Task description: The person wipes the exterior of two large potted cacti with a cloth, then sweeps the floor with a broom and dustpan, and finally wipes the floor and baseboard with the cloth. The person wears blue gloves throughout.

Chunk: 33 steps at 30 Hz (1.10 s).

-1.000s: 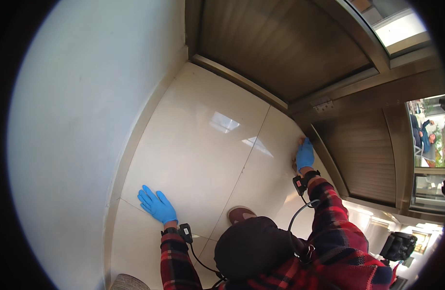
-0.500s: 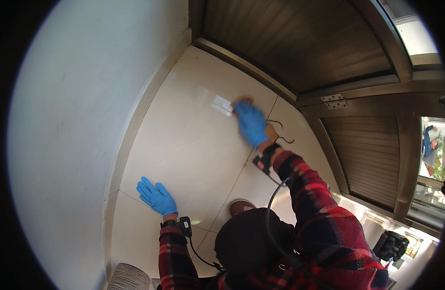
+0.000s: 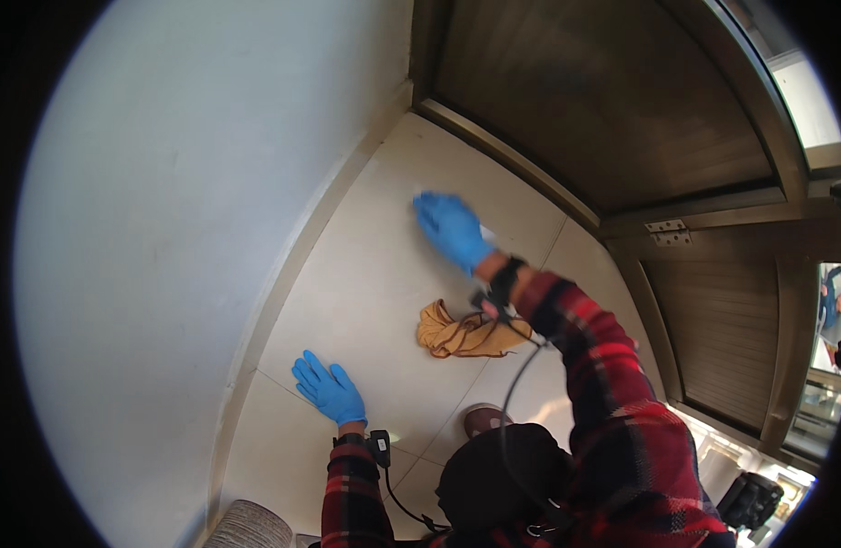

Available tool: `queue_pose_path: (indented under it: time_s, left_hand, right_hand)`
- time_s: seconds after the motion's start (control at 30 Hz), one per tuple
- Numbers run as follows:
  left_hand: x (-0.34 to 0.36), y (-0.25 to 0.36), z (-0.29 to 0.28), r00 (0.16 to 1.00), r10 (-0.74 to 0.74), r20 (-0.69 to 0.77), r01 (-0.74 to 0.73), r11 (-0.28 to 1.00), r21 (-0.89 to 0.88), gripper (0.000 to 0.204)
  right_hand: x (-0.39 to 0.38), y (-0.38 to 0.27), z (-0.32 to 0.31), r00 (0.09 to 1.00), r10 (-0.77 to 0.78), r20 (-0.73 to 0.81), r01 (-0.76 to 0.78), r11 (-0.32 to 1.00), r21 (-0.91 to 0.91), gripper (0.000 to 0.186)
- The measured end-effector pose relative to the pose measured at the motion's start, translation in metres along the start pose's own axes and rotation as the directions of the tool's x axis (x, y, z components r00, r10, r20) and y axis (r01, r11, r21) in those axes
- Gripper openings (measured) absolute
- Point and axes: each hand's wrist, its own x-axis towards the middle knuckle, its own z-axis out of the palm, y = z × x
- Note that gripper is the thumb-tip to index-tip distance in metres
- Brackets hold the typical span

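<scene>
My left hand (image 3: 329,388), in a blue glove, lies flat on the pale floor tiles (image 3: 347,301) with its fingers spread. Farther off, my right hand (image 3: 449,228), also blue-gloved, is stretched over the floor and slightly blurred. Its fingers reach out toward the wall side, and no cloth is in them. A small white patch (image 3: 487,235) shows beside the right wrist, the rest hidden by the hand. On the floor below the right forearm lies a crumpled orange-brown cloth (image 3: 457,333) with dark edging, touched by neither hand.
A white wall (image 3: 183,210) with a skirting strip rises on the left. A brown metal-framed door (image 3: 603,100) with a hinge (image 3: 669,232) borders the floor at the far right. My shoe (image 3: 486,418) is near the bottom, and a ribbed grey round object (image 3: 248,527) stands at lower left.
My right hand has let go of the cloth, which now lies bunched nearer to me. The white strip seen before is mostly covered by the hand. My left hand stays flat on the floor.
</scene>
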Motion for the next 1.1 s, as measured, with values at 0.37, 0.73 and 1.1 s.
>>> queue_pose_path:
  time_s: [0.37, 0.73, 1.1]
  left_hand:
    - [-0.014, 0.002, -0.003, 0.996, -0.045, 0.08, 0.045, 0.999, 0.002, 0.061]
    - [-0.023, 0.003, -0.004, 1.0, 0.0, 0.029, 0.001, 1.0, -0.009, 0.063]
    - [-0.025, 0.002, -0.006, 1.0, 0.005, 0.013, -0.005, 1.0, -0.018, 0.062]
  right_hand:
    - [0.125, 0.05, -0.004, 0.962, 0.019, -0.273, -0.103, 0.949, -0.299, 0.019]
    - [0.112, 0.059, -0.002, 0.926, 0.016, -0.376, -0.053, 0.995, -0.087, 0.02]
    - [0.108, 0.057, -0.008, 0.939, 0.099, -0.329, -0.114, 0.993, -0.025, 0.016]
